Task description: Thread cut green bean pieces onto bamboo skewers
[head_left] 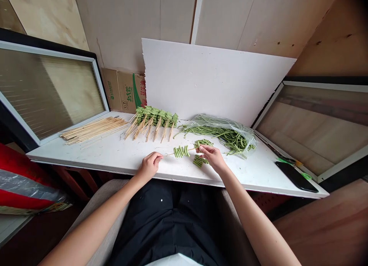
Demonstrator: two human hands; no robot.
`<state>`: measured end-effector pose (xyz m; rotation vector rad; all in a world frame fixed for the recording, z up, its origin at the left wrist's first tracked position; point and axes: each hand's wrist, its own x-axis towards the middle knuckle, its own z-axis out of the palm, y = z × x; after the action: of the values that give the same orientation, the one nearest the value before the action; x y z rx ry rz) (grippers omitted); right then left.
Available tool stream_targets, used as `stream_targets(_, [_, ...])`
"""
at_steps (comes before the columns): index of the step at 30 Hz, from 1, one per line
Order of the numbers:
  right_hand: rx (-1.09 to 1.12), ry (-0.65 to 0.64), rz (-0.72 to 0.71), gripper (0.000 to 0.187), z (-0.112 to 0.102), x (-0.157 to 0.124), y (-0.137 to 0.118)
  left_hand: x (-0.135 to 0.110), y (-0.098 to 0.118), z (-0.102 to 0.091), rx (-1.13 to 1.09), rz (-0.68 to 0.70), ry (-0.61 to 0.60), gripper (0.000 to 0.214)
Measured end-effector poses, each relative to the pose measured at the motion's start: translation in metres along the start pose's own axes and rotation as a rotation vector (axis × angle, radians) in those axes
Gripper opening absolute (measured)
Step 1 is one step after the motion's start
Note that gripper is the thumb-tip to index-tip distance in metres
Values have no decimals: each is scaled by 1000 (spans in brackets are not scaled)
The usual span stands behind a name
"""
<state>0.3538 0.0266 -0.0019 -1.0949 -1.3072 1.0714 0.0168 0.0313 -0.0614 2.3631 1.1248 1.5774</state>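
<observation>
My left hand [150, 165] is closed around the end of a thin wooden skewer [170, 154], just above the front of the white table. Several cut green bean pieces [181, 151] are threaded crosswise along it. At the skewer's other tip, my right hand [212, 155] pinches a short green bean piece [197, 144] between thumb and fingers. Under and beside that hand lie two small piles of cut bean pieces, one behind [207, 142] and one nearer the front [198, 161]. The right fingers partly hide both piles.
Finished bean skewers [156, 116] are stacked at the back, sticks facing me. Bare skewers [93, 130] lie to their left. Long beans [221, 133] spill from a clear plastic bag at back right. A black phone [296, 176] and scissors [283, 156] lie right; a cardboard box [123, 87] stands behind.
</observation>
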Motion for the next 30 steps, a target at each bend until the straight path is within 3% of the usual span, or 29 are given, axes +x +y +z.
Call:
stream_targets(9, [262, -88, 108, 39, 10, -7, -9, -1, -2, 2, -26, 1, -5, 19])
stream_targets(23, [274, -101, 116, 40, 14, -7, 0, -2, -4, 2, -32, -13, -29, 18])
stream_targets(30, [268, -32, 123, 37, 16, -7, 1, -1, -2, 0, -19, 14, -28, 19])
